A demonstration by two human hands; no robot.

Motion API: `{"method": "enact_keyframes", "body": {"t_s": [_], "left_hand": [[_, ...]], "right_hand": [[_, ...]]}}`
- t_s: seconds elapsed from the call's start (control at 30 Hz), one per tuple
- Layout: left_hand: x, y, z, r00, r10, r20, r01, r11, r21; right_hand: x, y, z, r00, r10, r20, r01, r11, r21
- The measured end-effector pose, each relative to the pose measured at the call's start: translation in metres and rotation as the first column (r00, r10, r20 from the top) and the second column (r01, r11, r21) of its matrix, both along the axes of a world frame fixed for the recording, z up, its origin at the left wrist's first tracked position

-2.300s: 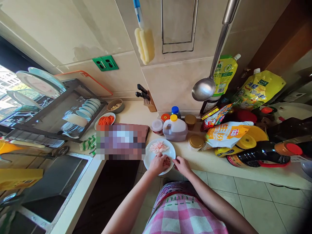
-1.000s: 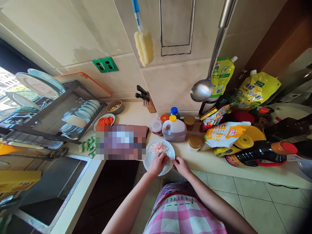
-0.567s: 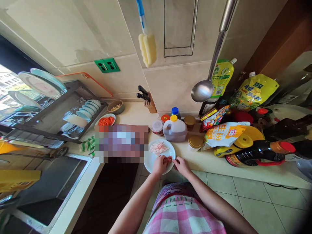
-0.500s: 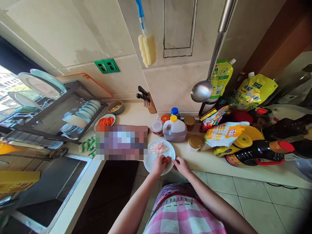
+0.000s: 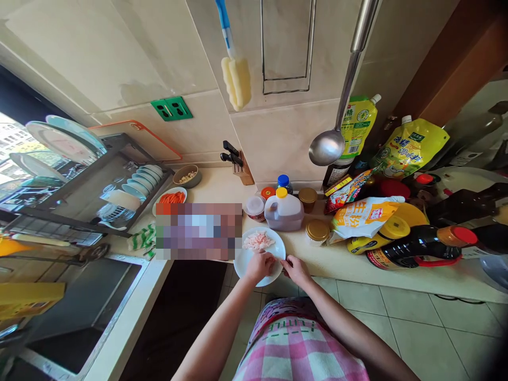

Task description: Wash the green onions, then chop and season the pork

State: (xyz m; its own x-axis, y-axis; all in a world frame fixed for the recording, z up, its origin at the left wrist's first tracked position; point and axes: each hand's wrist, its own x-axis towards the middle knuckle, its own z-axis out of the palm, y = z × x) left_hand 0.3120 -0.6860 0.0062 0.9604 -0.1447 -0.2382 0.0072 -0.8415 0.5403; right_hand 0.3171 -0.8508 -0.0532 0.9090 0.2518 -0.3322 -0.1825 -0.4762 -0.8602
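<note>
A white plate (image 5: 243, 268) sits at the counter's front edge. On its far side lies a pile of pale pink chopped meat (image 5: 257, 241). My left hand (image 5: 261, 266) is over the near part of the plate, its fingers curled in around redder chopped meat, which they now mostly cover. My right hand (image 5: 297, 270) pinches the plate's right rim between thumb and fingers.
Left of the plate is a blurred-out board area (image 5: 198, 233), with shredded carrot (image 5: 173, 197) behind it. A jug (image 5: 283, 212), a jar (image 5: 317, 232) and sauce bottles (image 5: 420, 246) line the right. A ladle (image 5: 327, 147) hangs above.
My left hand has turned and its fingers have closed over the redder meat, which showed beside them before. My right hand stays at the rim. The view has shifted slightly.
</note>
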Motion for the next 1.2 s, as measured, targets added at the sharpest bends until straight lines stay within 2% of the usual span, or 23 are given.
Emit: {"method": "enact_keyframes", "body": {"t_s": [0.13,0.23,0.33,0.43,0.57,0.7,0.83,0.93,1.07,1.13,1.2], "left_hand": [[-0.014,0.017,0.004,0.997,-0.075,-0.003,0.075,0.995,-0.061],[-0.023,0.013,-0.006,0.999,-0.011,-0.03,0.01,0.999,-0.036],[-0.026,0.006,-0.013,0.998,0.067,0.009,-0.067,0.998,0.02],[-0.026,0.007,-0.006,0.998,0.056,0.029,-0.057,0.998,0.033],[-0.022,0.011,0.01,1.0,-0.01,-0.018,0.009,0.999,-0.047],[-0.013,0.0,0.007,0.993,0.119,0.008,-0.119,0.993,-0.028],[-0.011,-0.014,-0.003,0.995,0.094,0.031,-0.093,0.996,-0.015],[-0.018,-0.008,-0.002,0.989,0.145,0.008,-0.144,0.989,-0.041],[-0.029,0.008,0.003,0.969,0.237,-0.072,-0.246,0.956,-0.159],[-0.032,0.01,0.001,0.972,0.234,0.002,-0.231,0.963,-0.135],[-0.032,0.008,-0.004,0.981,0.168,0.099,-0.164,0.985,-0.053]], "right_hand": [[0.0,0.0,0.0,1.0,0.0,0.001,0.0,1.0,0.003],[0.0,0.0,0.001,1.0,0.0,0.004,0.0,1.0,0.006],[0.0,-0.001,0.001,1.0,0.002,0.006,-0.002,1.0,0.015],[0.0,-0.001,0.0,1.0,-0.003,-0.003,0.003,1.0,0.028],[0.0,0.0,-0.002,1.0,-0.01,-0.023,0.011,0.999,0.05],[0.0,0.001,-0.004,1.0,-0.006,-0.024,0.007,0.998,0.057],[0.0,0.0,-0.004,1.0,0.001,-0.002,-0.001,0.999,0.041],[0.0,-0.001,-0.004,1.0,0.001,0.008,-0.001,1.0,0.027],[0.001,0.0,-0.005,1.0,-0.005,0.012,0.005,1.0,0.008],[0.001,0.0,-0.005,1.0,-0.006,0.011,0.006,1.0,0.002],[0.001,0.0,-0.004,1.0,-0.005,0.009,0.005,1.0,-0.002]]}}
